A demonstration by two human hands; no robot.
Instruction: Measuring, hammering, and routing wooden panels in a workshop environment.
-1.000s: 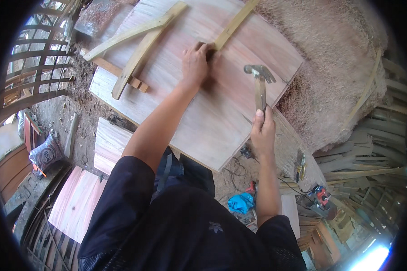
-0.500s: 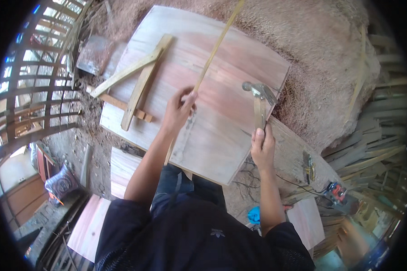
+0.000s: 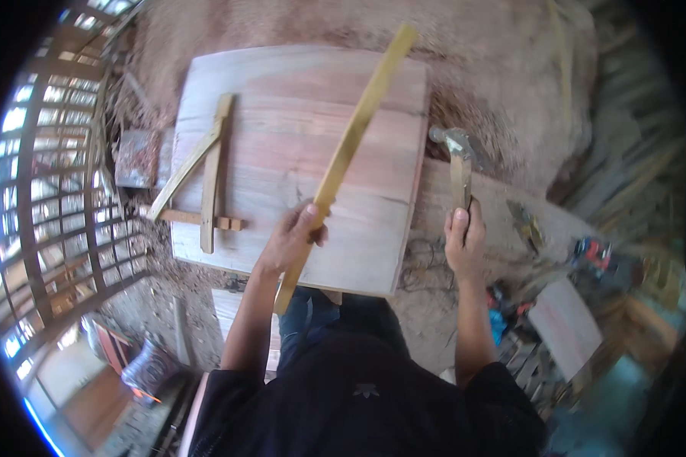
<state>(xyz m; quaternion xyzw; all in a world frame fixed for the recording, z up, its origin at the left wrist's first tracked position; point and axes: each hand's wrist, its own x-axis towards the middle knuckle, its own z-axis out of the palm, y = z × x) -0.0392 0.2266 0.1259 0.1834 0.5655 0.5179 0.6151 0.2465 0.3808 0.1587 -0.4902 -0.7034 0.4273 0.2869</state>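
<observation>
My left hand [image 3: 291,238] gripped a slat [image 3: 348,152] over the panel [image 3: 282,129]; my right hand [image 3: 463,242] clenched, seemingly, a hammer [image 3: 457,156] off its right edge.

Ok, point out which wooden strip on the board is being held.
The long yellowish strip running diagonally across the board; the left hand grips it near its lower end. The joined strips at the board's left lie untouched.

Left hand [image 3: 291,238] grips slat [image 3: 348,152]; right hand [image 3: 463,242] grips hammer [image 3: 459,164].
</observation>
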